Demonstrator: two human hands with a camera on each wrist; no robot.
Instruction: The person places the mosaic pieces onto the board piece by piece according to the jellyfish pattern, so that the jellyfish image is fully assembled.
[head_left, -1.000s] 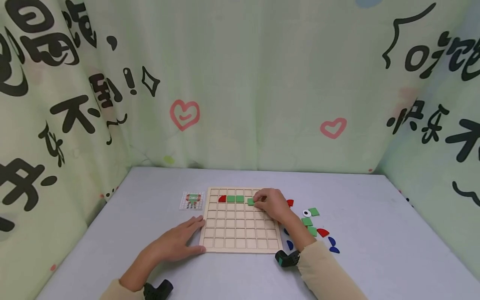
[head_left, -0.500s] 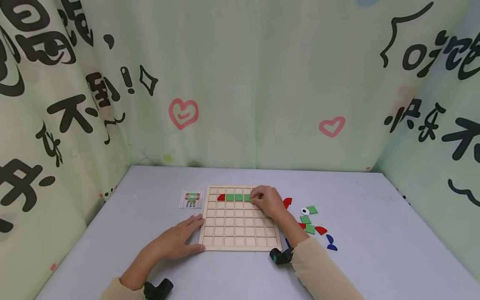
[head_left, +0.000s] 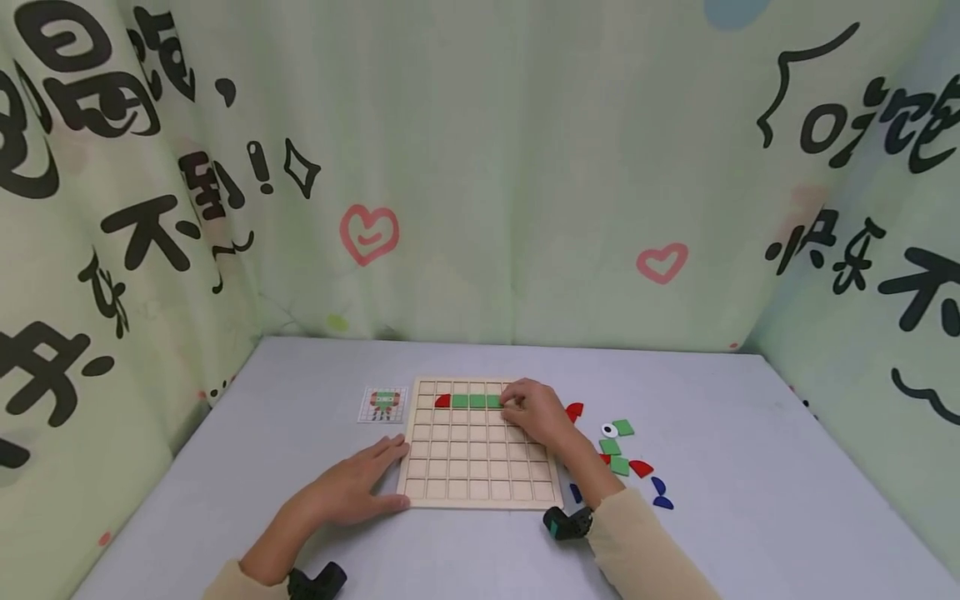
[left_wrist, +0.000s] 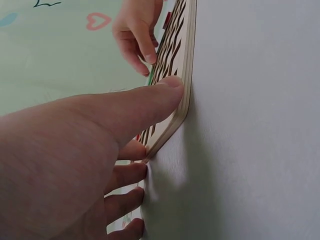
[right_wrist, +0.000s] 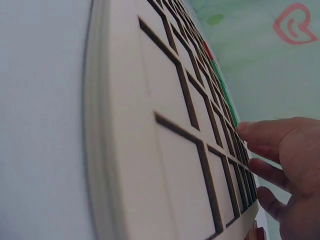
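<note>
In the head view a wooden grid board lies on the table. One row holds a red quarter-round tile and green square tiles side by side. My right hand is over that row, its fingertips touching the right end of the rightmost green tile, which lies flat in line with the others. My left hand rests at the board's left edge, fingers extended along the side. In the left wrist view its thumb presses on the board's corner.
A small picture card with a red and green figure lies left of the board. To the right are loose green squares, red quarter-rounds, blue half-rounds and a white eye disc. A curtain stands behind the table.
The rightmost green tile, held askew in my right fingers a second ago, has shifted left and now lies flat against its neighbour. My fingers have loosened from it. The left hand stays put.
</note>
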